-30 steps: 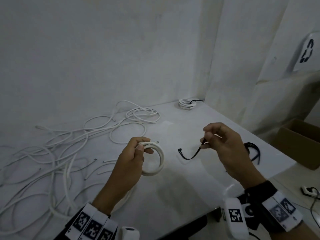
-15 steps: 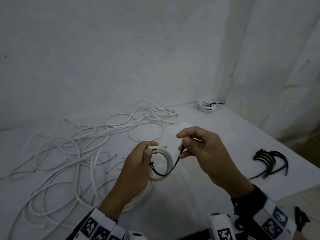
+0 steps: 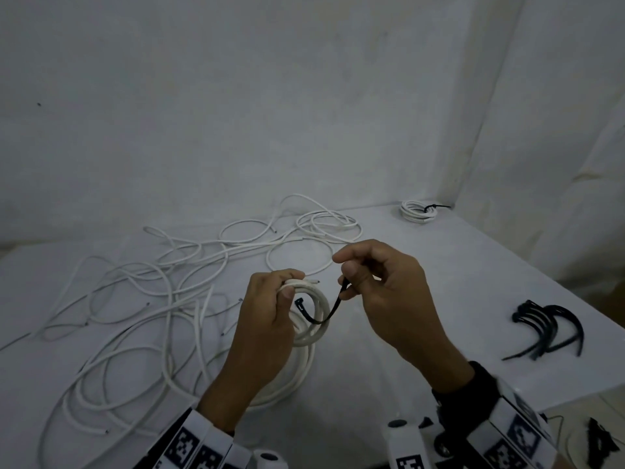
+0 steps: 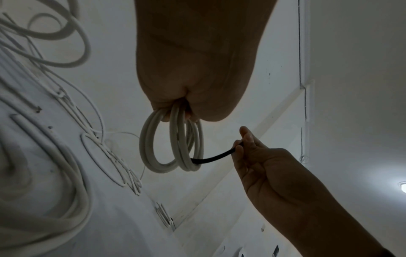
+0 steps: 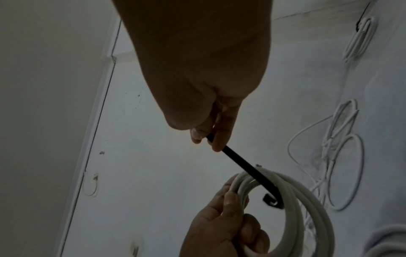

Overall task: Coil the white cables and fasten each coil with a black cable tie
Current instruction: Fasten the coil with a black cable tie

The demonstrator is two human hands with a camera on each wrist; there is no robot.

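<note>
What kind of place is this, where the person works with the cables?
Probably a plain workroom or recording corner, not a home. A white table stands in a corner of bare white walls, holding only loose white cables and spare black cable ties.

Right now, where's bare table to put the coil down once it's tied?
Free: the table between the finished coil in the far corner and the spare cable ties, also near the right hand. Crowded: the left, covered by loose white cables.
</note>
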